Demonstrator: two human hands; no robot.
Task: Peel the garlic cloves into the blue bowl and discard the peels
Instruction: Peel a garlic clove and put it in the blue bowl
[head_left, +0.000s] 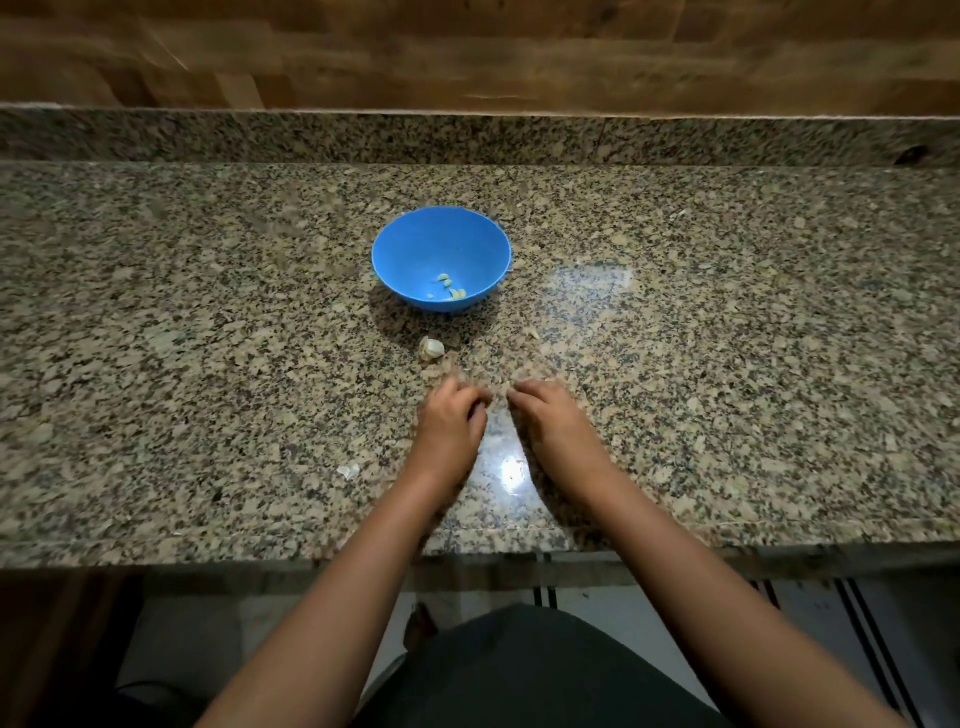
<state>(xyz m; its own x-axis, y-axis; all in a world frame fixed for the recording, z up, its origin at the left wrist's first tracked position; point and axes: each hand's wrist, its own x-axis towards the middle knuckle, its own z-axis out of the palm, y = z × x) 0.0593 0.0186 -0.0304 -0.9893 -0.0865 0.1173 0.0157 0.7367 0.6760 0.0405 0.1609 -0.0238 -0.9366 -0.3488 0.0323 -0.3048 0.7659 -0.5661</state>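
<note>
The blue bowl (441, 244) stands on the granite counter and holds several peeled, pale yellow garlic cloves (450, 289). Just in front of the bowl lies an unpeeled garlic piece (431, 348) in white skin. My left hand (451, 415) and my right hand (551, 415) rest side by side on the counter below that piece, a small gap between them. Both hands have their fingers curled down toward the stone. Motion blur hides the fingertips, and I see nothing held in either hand.
A scrap of white garlic peel (348, 471) lies on the granite counter (727, 364) left of my left forearm. A raised granite ledge (311, 137) and a wooden wall run along the back. The counter's front edge is near my body.
</note>
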